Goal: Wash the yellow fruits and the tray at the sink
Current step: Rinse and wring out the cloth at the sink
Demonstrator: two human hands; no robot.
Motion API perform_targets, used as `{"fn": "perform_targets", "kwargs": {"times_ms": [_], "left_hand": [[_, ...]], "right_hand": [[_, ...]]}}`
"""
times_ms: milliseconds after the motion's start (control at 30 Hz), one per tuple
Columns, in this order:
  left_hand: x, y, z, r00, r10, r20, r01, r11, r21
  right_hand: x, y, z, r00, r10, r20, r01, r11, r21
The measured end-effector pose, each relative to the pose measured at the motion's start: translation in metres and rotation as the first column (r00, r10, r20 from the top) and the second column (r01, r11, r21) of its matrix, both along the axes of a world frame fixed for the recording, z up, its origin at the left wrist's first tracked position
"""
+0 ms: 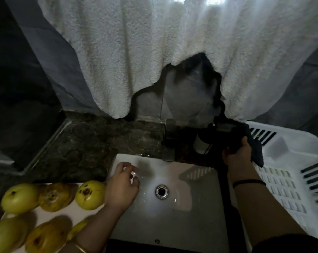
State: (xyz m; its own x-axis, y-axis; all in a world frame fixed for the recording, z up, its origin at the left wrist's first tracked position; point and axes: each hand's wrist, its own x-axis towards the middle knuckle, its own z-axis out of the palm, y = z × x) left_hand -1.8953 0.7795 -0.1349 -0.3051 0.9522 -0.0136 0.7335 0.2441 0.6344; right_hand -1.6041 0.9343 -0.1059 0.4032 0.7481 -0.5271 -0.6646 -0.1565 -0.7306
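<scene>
Sink: a white basin [182, 216], its drain [162, 192] at centre, set in a dark stone counter [85, 148].
Left hand [121, 187]: curled over the basin's left edge, pinching something small and white.
Right hand [236, 154]: gripping a dark cloth [253, 148] beside the faucet [170, 141].
Fruits: yellow fruits [89, 195] on a pale tray [50, 216], left of the sink.
Right side: a white slotted basket [291, 161].
Backdrop: a white curtain [136, 52].

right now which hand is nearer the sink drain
Left. The left hand hovers over the basin just left of the drain. The right hand is up past the sink's back right corner, closed on a dark cloth.
</scene>
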Motion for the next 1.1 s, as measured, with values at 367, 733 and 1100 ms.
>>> {"fn": "perform_targets", "kwargs": {"times_ms": [367, 733, 1100], "left_hand": [[0.011, 0.043, 0.018, 0.991, -0.066, 0.116, 0.06, 0.997, 0.056], [0.056, 0.066, 0.066, 0.455, 0.055, 0.889, 0.423, 0.865, -0.27], [0.055, 0.068, 0.014, 0.042, 0.587, 0.808, 0.504, 0.686, -0.525]], "right_hand": [[-0.008, 0.007, 0.038, 0.854, -0.216, 0.474, 0.192, 0.976, 0.098], [-0.063, -0.059, 0.09, 0.626, -0.004, 0.78, -0.283, 0.931, 0.231], [-0.082, -0.091, 0.063, -0.124, 0.894, 0.43, -0.923, 0.055, -0.38]]}}
